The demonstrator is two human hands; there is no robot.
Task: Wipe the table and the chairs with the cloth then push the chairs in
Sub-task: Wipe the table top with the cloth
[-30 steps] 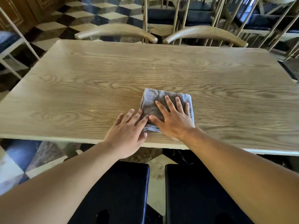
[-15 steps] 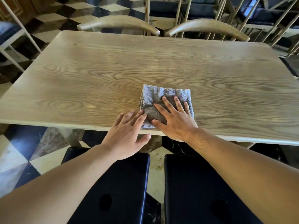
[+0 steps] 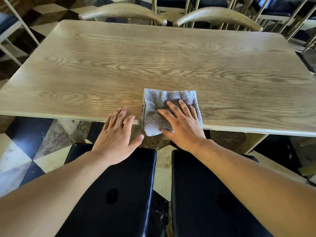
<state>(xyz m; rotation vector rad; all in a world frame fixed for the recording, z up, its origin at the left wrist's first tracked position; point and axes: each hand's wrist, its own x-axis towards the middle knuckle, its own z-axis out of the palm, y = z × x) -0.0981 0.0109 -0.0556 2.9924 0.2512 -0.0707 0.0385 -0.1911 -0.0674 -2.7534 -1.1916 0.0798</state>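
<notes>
A folded grey cloth point(image 3: 159, 101) lies at the near edge of the wooden table point(image 3: 153, 62), its near end hanging over the edge. My right hand point(image 3: 181, 124) presses flat on the cloth with fingers spread. My left hand point(image 3: 116, 135) hovers open just left of the cloth, fingertips over the table's near edge, holding nothing. Two chairs with black seats, one on the left point(image 3: 109, 194) and one on the right point(image 3: 213, 199), stand pulled out below my arms. Two curved wooden chair backs, left point(image 3: 123, 11) and right point(image 3: 217, 16), show behind the far edge.
Black-and-white checkered floor point(image 3: 18, 151) spreads to the left. A white-framed chair point(image 3: 10, 29) stands at far left. More wooden chairs with dark cushions point(image 3: 273, 7) crowd the far right behind the table.
Both hands have drawn back toward me. The cloth slid with my right hand to the table's near edge and now overhangs it. My left hand has come off the tabletop.
</notes>
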